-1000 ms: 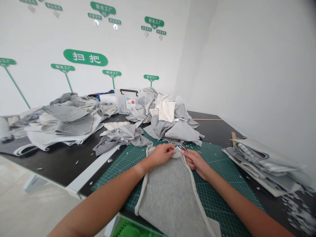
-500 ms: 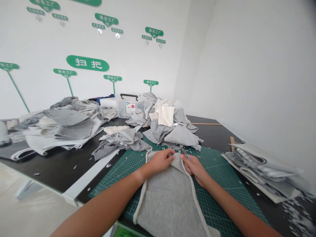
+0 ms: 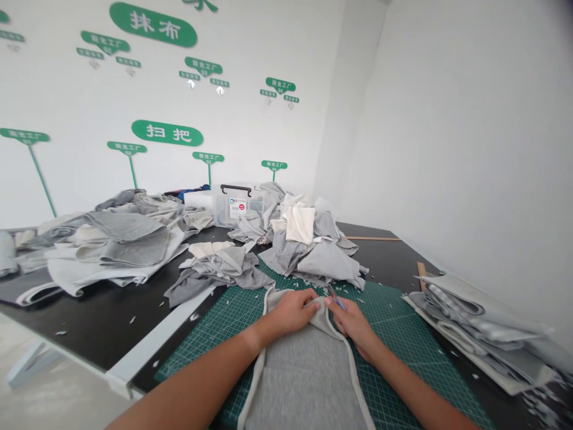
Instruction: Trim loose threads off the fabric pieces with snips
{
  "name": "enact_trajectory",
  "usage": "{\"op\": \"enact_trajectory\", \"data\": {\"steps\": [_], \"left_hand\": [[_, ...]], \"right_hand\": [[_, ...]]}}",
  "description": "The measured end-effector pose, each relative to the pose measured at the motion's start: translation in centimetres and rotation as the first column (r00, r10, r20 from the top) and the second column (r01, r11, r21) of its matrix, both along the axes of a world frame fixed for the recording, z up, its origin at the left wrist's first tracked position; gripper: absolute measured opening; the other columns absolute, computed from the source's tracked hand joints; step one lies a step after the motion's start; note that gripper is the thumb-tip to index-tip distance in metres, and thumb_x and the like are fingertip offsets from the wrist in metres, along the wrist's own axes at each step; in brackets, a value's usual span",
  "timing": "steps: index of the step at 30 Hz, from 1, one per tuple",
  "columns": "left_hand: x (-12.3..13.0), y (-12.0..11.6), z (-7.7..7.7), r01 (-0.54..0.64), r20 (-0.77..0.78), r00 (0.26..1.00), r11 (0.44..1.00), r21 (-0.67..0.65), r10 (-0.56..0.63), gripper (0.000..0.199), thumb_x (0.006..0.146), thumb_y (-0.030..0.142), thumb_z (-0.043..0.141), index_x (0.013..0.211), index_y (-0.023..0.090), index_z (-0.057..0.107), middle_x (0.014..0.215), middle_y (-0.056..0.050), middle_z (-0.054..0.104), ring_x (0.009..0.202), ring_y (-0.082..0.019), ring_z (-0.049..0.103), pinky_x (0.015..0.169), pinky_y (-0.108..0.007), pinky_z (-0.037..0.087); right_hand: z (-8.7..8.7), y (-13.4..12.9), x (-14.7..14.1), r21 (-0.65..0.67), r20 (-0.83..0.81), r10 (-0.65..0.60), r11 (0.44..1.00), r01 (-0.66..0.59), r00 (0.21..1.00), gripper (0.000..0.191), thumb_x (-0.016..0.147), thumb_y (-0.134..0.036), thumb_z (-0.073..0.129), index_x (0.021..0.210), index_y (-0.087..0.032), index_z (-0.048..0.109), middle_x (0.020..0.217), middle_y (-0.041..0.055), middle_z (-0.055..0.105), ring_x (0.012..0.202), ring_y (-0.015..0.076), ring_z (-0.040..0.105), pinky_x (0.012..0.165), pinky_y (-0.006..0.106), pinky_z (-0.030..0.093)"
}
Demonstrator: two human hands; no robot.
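A long piece of grey knit cloth (image 3: 308,376) with pale rolled edges hangs from my two hands over the green cutting mat (image 3: 403,352). My left hand (image 3: 293,310) is closed on the cloth's far edge, thumb and fingers pinched together. Close beside it, my right hand (image 3: 351,319) is also closed, with its thumb and fingertip at the same edge. A pair of small snips (image 3: 336,297) with a blue handle and dark metal tip sticks out of my right hand, pointing up and left. The fingers hide most of the snips.
Beyond the mat lies a heap of grey and cream cloth pieces (image 3: 313,239), with a smaller pile (image 3: 219,263) to its left. A clear plastic box (image 3: 224,212) stands behind. Folded fabric (image 3: 487,334) is stacked at right. A larger fabric pile (image 3: 120,239) covers the left.
The view has tilted up, so the scene sits lower in the picture. Both hands keep their pinch on the cloth edge, almost unchanged.
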State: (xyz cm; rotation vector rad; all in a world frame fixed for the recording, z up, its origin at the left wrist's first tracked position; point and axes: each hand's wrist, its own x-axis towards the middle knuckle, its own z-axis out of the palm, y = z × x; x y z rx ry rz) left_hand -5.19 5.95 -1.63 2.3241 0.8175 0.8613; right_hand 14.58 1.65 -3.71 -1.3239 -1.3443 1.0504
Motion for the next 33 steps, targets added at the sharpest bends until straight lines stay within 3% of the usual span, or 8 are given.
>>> {"op": "enact_trajectory", "data": {"steps": [4, 9, 15, 19, 27, 33], "left_hand": [[0.3, -0.4, 0.1, -0.047, -0.014, 0.999, 0.999, 0.010, 0.047, 0.038, 0.097, 0.049, 0.041, 0.089, 0.019, 0.063, 0.081, -0.001, 0.065, 0.074, -0.015, 0.057, 0.066, -0.024, 0.037], [0.5, -0.2, 0.2, -0.094, -0.021, 0.995, 0.994, 0.056, 0.095, 0.035, 0.095, 0.048, 0.046, 0.083, 0.019, 0.061, 0.078, -0.001, 0.064, 0.073, -0.016, 0.056, 0.065, -0.024, 0.035], [0.3, 0.1, -0.2, -0.111, -0.014, 0.994, 0.992, 0.062, 0.112, 0.022, 0.094, 0.037, 0.048, 0.091, 0.020, 0.062, 0.085, -0.003, 0.066, 0.078, -0.017, 0.058, 0.069, -0.025, 0.037], [0.4, -0.1, -0.3, -0.107, 0.022, 0.994, 0.994, 0.025, 0.106, 0.022, 0.094, 0.036, 0.048, 0.101, 0.022, 0.063, 0.084, -0.001, 0.066, 0.077, -0.016, 0.059, 0.068, -0.024, 0.037], [0.5, -0.4, 0.2, -0.089, 0.009, 0.996, 0.996, 0.031, 0.088, 0.030, 0.096, 0.044, 0.046, 0.092, 0.020, 0.064, 0.086, -0.003, 0.068, 0.077, -0.017, 0.060, 0.067, -0.024, 0.038], [0.5, -0.7, 0.2, -0.068, 0.007, 0.998, 0.997, 0.039, 0.068, 0.031, 0.096, 0.045, 0.045, 0.096, 0.021, 0.064, 0.087, -0.003, 0.069, 0.078, -0.017, 0.061, 0.069, -0.024, 0.038]], "right_hand": [[0.2, -0.1, -0.2, 0.032, 0.034, 0.001, 0.999, -0.002, 0.999, 0.048, 0.082, -0.065, 0.060, 0.082, -0.018, 0.061, 0.047, -0.0079, 0.034, 0.042, 0.0084, 0.027, 0.041, 0.021, 0.019], [1.0, -0.2, -0.6, 0.088, 0.147, -0.067, 0.995, 0.054, 0.987, 0.051, 0.081, -0.068, 0.058, 0.083, -0.018, 0.066, 0.050, -0.0012, 0.049, 0.051, 0.0162, 0.049, 0.048, 0.024, 0.036], [0.5, 0.1, -0.4, 0.207, 0.187, -0.092, 0.977, 0.052, 0.978, 0.049, 0.086, -0.064, 0.053, 0.088, -0.017, 0.068, 0.083, 0.0068, 0.069, 0.079, 0.0228, 0.062, 0.069, 0.028, 0.049], [-0.1, 0.5, -0.3, 0.250, 0.212, -0.042, 0.968, -0.012, 0.976, 0.046, 0.090, -0.060, 0.052, 0.091, -0.017, 0.068, 0.092, 0.0073, 0.070, 0.090, 0.0250, 0.063, 0.080, 0.031, 0.049], [0.3, 0.4, -0.2, 0.273, 0.262, -0.087, 0.962, 0.013, 0.961, 0.038, 0.085, -0.055, 0.061, 0.086, -0.018, 0.067, 0.086, 0.0040, 0.068, 0.084, 0.0236, 0.060, 0.078, 0.030, 0.046], [-0.3, 0.7, 0.1, 0.255, 0.218, -0.077, 0.967, 0.020, 0.973, 0.038, 0.087, -0.054, 0.060, 0.086, -0.017, 0.069, 0.087, 0.0050, 0.070, 0.085, 0.0234, 0.061, 0.078, 0.030, 0.045]]}}
